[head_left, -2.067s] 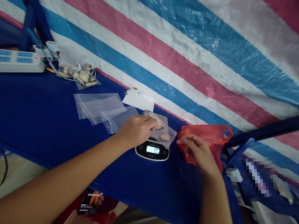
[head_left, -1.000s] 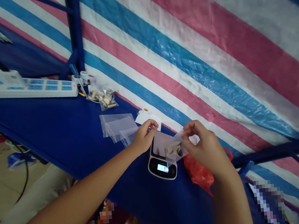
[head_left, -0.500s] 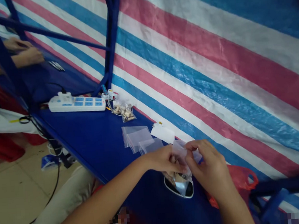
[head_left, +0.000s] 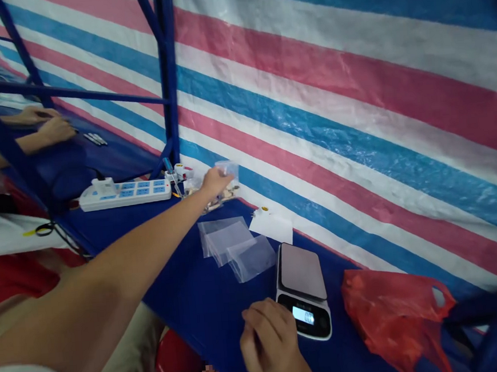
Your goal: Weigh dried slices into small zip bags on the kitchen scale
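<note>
My left hand (head_left: 216, 183) reaches to the back of the blue table, its fingers closed on the top of a clear plastic bag (head_left: 228, 169) with small beige pieces. Other beige pieces in clear plastic lie beside and partly behind it. My right hand (head_left: 270, 339) is curled just left of the display end of a kitchen scale (head_left: 302, 270); whether its fingers hold anything is hidden. The scale's plate is bare and its lit display reads about zero. Several flat clear zip bags (head_left: 231, 239) overlap between my two hands, near a white paper (head_left: 272, 225).
A white power strip (head_left: 145, 191) with a plug lies at the back left, by a blue-handled tool (head_left: 168, 167). A red plastic bag (head_left: 391, 306) sits right of the scale. Blue frame bars stand at left; beyond them another person's hands (head_left: 52, 127) are near white pens.
My left hand has moved from above the scale to the back left with the filled bag. My right hand has come away from the bag and down, leaving the scale uncovered. The view has shifted slightly.
</note>
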Action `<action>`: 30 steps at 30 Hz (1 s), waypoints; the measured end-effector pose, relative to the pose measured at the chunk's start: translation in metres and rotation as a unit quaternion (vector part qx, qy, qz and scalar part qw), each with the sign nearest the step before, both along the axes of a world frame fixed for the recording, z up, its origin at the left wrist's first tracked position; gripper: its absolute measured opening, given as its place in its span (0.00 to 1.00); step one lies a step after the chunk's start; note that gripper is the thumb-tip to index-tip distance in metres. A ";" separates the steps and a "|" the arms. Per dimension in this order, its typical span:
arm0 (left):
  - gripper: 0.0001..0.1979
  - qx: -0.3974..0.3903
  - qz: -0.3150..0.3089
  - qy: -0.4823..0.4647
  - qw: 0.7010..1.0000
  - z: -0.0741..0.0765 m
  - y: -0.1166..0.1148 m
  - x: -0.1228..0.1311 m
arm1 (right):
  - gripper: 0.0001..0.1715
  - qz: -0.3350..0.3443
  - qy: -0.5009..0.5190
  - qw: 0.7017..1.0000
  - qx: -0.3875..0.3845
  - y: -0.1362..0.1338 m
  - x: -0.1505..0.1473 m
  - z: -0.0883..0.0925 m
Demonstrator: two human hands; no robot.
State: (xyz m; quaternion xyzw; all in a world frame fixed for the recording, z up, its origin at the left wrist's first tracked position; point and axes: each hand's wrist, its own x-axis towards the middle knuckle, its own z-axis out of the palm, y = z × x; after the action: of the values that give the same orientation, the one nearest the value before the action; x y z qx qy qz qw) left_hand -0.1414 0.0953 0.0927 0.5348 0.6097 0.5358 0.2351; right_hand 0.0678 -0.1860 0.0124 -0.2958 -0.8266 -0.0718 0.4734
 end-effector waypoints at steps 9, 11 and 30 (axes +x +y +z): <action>0.07 0.082 0.081 0.111 0.987 0.028 -0.006 -0.040 | 0.18 -0.047 0.004 0.999 0.013 0.012 0.034 0.010; 0.06 0.069 0.003 0.159 0.985 0.018 -0.044 -0.024 | 0.16 -0.054 0.007 0.998 0.016 0.014 0.035 0.009; 0.16 0.004 -0.063 0.364 0.929 -0.065 -0.203 0.068 | 0.12 -0.086 0.066 0.993 -0.056 0.019 0.049 0.013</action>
State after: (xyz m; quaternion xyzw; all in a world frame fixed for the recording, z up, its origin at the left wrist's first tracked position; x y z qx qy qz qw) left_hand -0.0736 -0.1082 0.0276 0.7312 0.6163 0.2911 0.0281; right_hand 0.1171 -0.1666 0.0257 -0.3961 -0.7675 -0.0465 0.5018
